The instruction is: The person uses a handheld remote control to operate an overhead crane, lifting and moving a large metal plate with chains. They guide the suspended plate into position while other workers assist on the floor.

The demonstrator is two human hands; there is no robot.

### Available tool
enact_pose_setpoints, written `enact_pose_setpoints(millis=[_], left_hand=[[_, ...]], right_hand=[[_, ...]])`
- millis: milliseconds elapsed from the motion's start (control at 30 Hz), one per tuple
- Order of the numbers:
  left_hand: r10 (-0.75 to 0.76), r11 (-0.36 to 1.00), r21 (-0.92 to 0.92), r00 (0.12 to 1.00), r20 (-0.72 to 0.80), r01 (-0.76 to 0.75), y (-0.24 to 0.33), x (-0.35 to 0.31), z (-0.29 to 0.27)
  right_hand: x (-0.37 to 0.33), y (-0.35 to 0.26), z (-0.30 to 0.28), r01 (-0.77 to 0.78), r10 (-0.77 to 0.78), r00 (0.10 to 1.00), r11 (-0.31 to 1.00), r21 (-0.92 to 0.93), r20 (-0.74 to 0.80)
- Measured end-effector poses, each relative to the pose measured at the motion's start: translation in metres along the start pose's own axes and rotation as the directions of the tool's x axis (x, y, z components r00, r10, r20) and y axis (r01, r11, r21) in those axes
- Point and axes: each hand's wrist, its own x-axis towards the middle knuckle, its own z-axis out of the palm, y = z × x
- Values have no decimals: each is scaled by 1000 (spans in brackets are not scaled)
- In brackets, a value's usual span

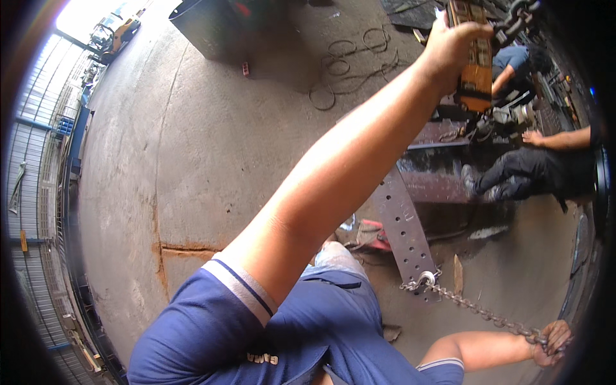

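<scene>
My left hand [452, 48] reaches up to the far right, closed around an orange hoist pendant control [477, 86] with its thumb across the front. A thick dark chain [513, 22] hangs beside the pendant. At the lower right, my right hand [554, 343] is closed on a steel lifting chain [491, 314]. This chain runs down to a shackle or hook [426, 278] at the near end of a long steel plate [404, 221] pierced with rows of holes. The exact fitting there is too small to make out.
One person [516, 61] bends over metal parts at the far right; another, in dark trousers [523, 170], is nearer. Steel beams [436, 183] lie beside them. Looped cable [340, 64] and a dark green bin [212, 29] are on the concrete floor. A wood strip [458, 276] lies by the plate.
</scene>
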Motion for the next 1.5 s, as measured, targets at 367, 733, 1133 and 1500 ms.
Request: enact_pose_setpoints(millis=[367, 733, 1133, 1500], left_hand=[[-75, 997, 14, 987, -143, 78, 70, 125, -181], [-173, 985, -35, 974, -146, 169, 104, 288, -332], [-195, 981, -39, 973, -127, 192, 93, 442, -468], [-206, 972, -125, 977, -56, 198, 52, 589, -548]], right_hand=[[27, 144, 160, -251, 276, 939, 958, -137, 206], [61, 347, 317, -151, -30, 974, 653, -742, -225], [107, 537, 407, -172, -58, 964, 614, -770, -261], [163, 665, 412, -101, 10, 991, 718, -689, -134]])
